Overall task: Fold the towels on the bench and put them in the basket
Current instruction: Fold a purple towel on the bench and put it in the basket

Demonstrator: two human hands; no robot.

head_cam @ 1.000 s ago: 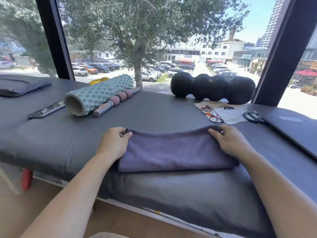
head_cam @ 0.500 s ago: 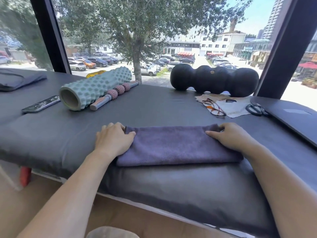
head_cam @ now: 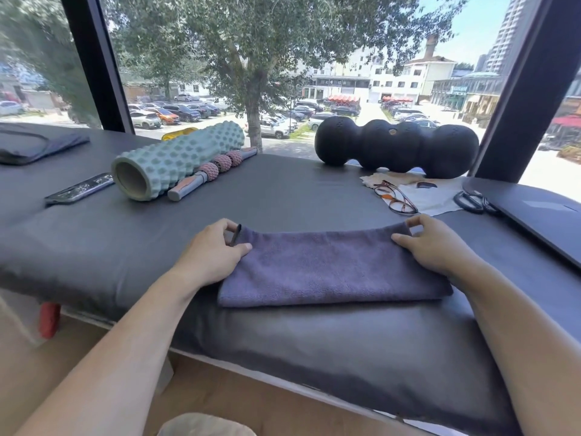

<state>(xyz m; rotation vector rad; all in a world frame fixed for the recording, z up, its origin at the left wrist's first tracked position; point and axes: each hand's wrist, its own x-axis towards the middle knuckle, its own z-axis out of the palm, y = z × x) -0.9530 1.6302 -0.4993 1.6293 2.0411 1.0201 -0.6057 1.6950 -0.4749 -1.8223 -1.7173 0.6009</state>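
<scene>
On bench (head_cam: 283,196), hand-pinched towel (head_cam: 330,269)

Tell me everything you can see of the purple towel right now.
The purple towel is a soft, fleecy-looking cloth, folded into a long flat band lying crosswise on the grey padded bench, near its front edge. A small dark loop shows at its far left corner. The left hand pinches that corner; the right hand pinches the far right corner. Nothing else touches it.

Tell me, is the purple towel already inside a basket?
No, the purple towel lies folded on the grey bench, with the left hand and right hand holding its far corners.
</scene>
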